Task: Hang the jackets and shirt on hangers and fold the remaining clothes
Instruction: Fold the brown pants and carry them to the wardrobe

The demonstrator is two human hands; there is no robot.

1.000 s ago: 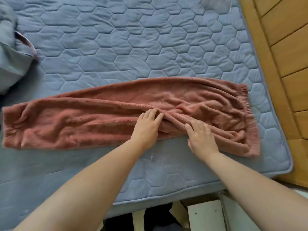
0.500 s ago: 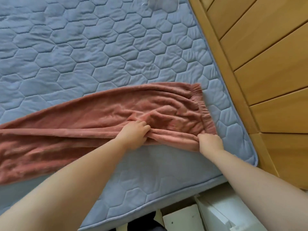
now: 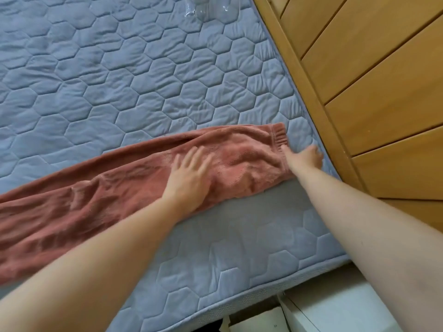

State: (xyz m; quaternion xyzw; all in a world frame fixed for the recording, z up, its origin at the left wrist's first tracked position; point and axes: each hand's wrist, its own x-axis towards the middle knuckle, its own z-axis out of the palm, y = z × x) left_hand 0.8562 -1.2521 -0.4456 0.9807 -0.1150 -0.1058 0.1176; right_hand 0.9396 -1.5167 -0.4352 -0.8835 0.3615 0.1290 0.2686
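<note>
The left hand (image 3: 189,173) lies flat, fingers spread, pressing down on the rust fleece trousers (image 3: 107,197). The right hand (image 3: 304,156) touches their elastic waistband (image 3: 278,136); blur hides whether it pinches it. The trousers stretch along the near edge of the mattress (image 3: 119,80), waistband towards its right side. By my reading, 1 garment is smoothed out but not yet folded across. No hangers, jackets or shirt show.

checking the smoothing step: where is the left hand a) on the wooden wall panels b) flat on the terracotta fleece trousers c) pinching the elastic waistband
b: the left hand lies flat with fingers spread on the terracotta fleece trousers, well short of their waistband.
</note>
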